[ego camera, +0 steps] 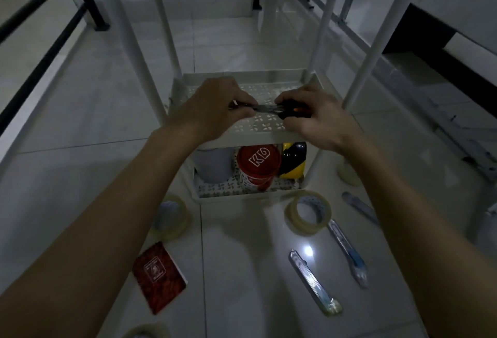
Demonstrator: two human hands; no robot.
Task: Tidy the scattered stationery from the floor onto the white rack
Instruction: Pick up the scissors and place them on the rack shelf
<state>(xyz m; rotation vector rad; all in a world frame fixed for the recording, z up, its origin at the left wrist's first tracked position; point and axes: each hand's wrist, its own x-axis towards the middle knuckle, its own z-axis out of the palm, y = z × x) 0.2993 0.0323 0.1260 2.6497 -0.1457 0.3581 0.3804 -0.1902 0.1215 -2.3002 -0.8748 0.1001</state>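
Head view, hands: the left hand (212, 107) and the right hand (314, 117) meet over the middle shelf (258, 133) of the white rack (129, 36), both closed on one slim object.
Held object: a pair of scissors (269, 108), as far as the dim light allows; a metal part runs between the hands and a dark handle with an orange spot sits under the right fingers.
Left fingers: pinched shut on the metal end, thumb beneath.
Right fingers: curled tight round the dark handle end.
Position of the object: just above the perforated shelf surface; whether it touches the shelf I cannot tell.
Lower shelf: a grey cup (213, 165), a red tin (258, 166) and a yellow-and-black tape roll (293, 160) stand side by side.
Floor, left: a clear tape roll (172, 216), a red notebook (160, 277), and another tape roll (148, 331) cut by the bottom edge.
Floor, right: a clear tape roll (308, 212), a silver utility knife (313, 282), a blue utility knife (348, 251) and a third cutter (359, 207) beside the right forearm.
Step in hand: placing the scissors on the middle shelf, by my reading.
Progress: early to middling; most stationery lies on the floor.
Next move: lower the scissors flat, open both hands, then reach back for the nearest tape roll or cutter, gripping cutters by the body.
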